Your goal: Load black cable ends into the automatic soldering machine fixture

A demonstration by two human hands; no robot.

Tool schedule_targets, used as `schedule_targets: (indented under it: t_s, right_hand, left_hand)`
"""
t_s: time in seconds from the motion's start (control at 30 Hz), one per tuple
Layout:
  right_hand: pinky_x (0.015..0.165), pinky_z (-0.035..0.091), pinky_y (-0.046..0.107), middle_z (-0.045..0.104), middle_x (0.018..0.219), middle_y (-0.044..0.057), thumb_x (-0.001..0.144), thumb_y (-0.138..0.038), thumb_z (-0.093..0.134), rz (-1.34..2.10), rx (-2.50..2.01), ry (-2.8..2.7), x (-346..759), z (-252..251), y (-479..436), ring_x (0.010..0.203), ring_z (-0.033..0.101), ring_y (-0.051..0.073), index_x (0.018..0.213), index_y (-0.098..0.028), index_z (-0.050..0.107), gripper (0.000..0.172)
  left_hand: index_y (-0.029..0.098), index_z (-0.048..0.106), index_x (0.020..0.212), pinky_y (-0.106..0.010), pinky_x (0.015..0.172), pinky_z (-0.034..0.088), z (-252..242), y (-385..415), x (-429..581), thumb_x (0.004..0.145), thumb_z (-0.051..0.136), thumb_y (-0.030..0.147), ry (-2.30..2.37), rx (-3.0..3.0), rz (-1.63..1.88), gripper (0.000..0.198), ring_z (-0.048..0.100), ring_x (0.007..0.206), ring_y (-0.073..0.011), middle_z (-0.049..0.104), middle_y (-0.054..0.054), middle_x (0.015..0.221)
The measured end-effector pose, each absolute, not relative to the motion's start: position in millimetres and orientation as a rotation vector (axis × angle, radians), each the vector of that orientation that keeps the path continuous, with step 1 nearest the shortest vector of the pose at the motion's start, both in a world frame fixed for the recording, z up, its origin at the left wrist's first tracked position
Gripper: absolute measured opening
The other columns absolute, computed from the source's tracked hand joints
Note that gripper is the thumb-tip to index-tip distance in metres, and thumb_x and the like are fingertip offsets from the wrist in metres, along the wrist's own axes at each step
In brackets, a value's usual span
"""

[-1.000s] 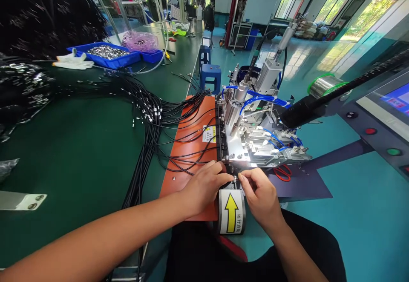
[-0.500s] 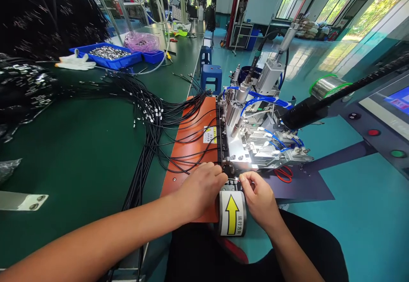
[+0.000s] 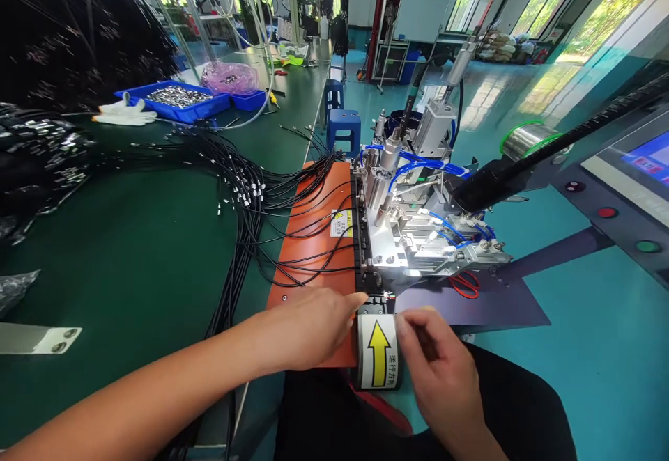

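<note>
My left hand [image 3: 318, 326] is over the front of the orange plate [image 3: 323, 259], its index finger stretched toward the small metal fixtures [image 3: 377, 301] at the near end of the machine's track. Its other fingers are mostly hidden. My right hand [image 3: 444, 367] is just right of the white label with a yellow arrow [image 3: 379, 353]. Thumb and index fingertips meet there; whatever is between them, if anything, is too small to see. Thin black cables [image 3: 308, 228] cross the orange plate to the track of the soldering machine [image 3: 418, 217].
A thick cable bundle [image 3: 243, 203] lies on the green table [image 3: 136, 252]. Beyond it are a blue tray [image 3: 180, 102] of small metal parts and white gloves [image 3: 125, 113]. Red-handled scissors [image 3: 465, 285], a solder spool [image 3: 530, 142] and a control panel [image 3: 621, 207] are on the right.
Both hands have drawn back toward me from the track's near end. My left index finger is now stretched out, and my right hand has moved down beside the arrow label.
</note>
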State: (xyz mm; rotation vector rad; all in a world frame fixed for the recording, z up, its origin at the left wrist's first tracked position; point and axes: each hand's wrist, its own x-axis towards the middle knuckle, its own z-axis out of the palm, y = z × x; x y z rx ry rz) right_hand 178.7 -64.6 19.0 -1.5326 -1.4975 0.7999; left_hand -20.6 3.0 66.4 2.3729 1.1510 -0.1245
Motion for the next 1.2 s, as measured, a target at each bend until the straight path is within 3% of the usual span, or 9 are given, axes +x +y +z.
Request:
schedule_targets:
  t_s: [0.23,0.33,0.47,0.6,0.77,0.93,1.03,1.2]
  right_hand:
    - [0.054,0.038,0.024,0.054,0.069,0.0,0.091,-0.019,0.053,0.863,-1.225,-1.806,151,12,-94,0.059,0.05,0.013,0.081,-0.02,0.061,0.013]
    - [0.054,0.038,0.024,0.056,0.068,-0.001,0.088,-0.016,0.056,0.858,-1.196,-1.896,147,10,-96,0.057,0.051,0.012,0.084,-0.021,0.061,0.008]
    - [0.055,0.041,0.022,0.06,0.07,-0.001,0.084,-0.015,0.055,0.95,-1.185,-1.942,136,11,-96,0.06,0.056,0.012,0.082,-0.022,0.061,0.009]
    - [0.06,0.046,0.024,0.068,0.08,0.004,0.087,-0.018,0.053,1.007,-1.182,-2.128,97,18,-92,0.068,0.065,0.017,0.091,-0.019,0.063,0.011]
    - [0.049,0.044,0.032,0.071,0.066,0.014,0.085,-0.033,0.06,0.837,-1.357,-2.485,30,30,-90,0.058,0.068,0.029,0.075,-0.014,0.069,0.024]
    - [0.041,0.035,0.028,0.07,0.059,0.014,0.07,-0.012,0.063,0.805,-1.398,-2.598,17,28,-89,0.049,0.067,0.028,0.064,-0.015,0.069,0.009]
    - [0.043,0.033,0.027,0.071,0.059,0.008,0.073,-0.013,0.058,0.991,-1.432,-2.444,44,33,-81,0.051,0.067,0.024,0.062,-0.019,0.065,0.014]
    - [0.048,0.04,0.023,0.067,0.064,-0.001,0.086,-0.026,0.052,1.193,-1.447,-2.001,125,49,-53,0.055,0.061,0.016,0.082,-0.023,0.066,0.015]
  left_hand:
    - [0.024,0.05,0.133,-0.027,0.064,0.046,86,7,-29,0.093,0.045,0.027,1.129,2.307,-0.086,0.041,0.068,0.083,-0.0233,0.071,-0.008,0.097]
    - [0.021,0.062,0.116,-0.025,0.069,0.047,98,17,-40,0.093,0.043,0.025,1.083,2.313,0.011,0.03,0.066,0.082,-0.0193,0.071,-0.007,0.096]
    - [0.02,0.069,0.096,-0.021,0.062,0.042,127,35,-74,0.092,0.047,0.026,1.166,2.331,0.109,0.023,0.06,0.067,-0.0136,0.069,-0.001,0.082]
    - [0.016,0.067,0.094,-0.017,0.056,0.036,162,43,-116,0.091,0.051,0.027,1.53,2.235,0.269,0.02,0.052,0.062,-0.0099,0.063,0.003,0.074]
    - [0.013,0.063,0.092,-0.017,0.054,0.035,180,39,-141,0.094,0.047,0.031,1.707,2.098,0.267,0.024,0.046,0.06,-0.0082,0.055,0.004,0.068]
    - [0.012,0.062,0.09,-0.017,0.056,0.034,180,39,-145,0.095,0.045,0.029,1.676,2.118,0.195,0.024,0.045,0.061,-0.0075,0.054,0.005,0.067]
    - [0.013,0.065,0.091,-0.018,0.06,0.036,174,37,-131,0.093,0.049,0.022,1.509,2.273,0.192,0.019,0.048,0.063,-0.0077,0.057,0.005,0.071]
    - [0.019,0.065,0.105,-0.023,0.076,0.046,131,23,-66,0.093,0.053,0.017,0.817,2.325,0.195,0.017,0.062,0.086,-0.0142,0.068,-0.001,0.096]
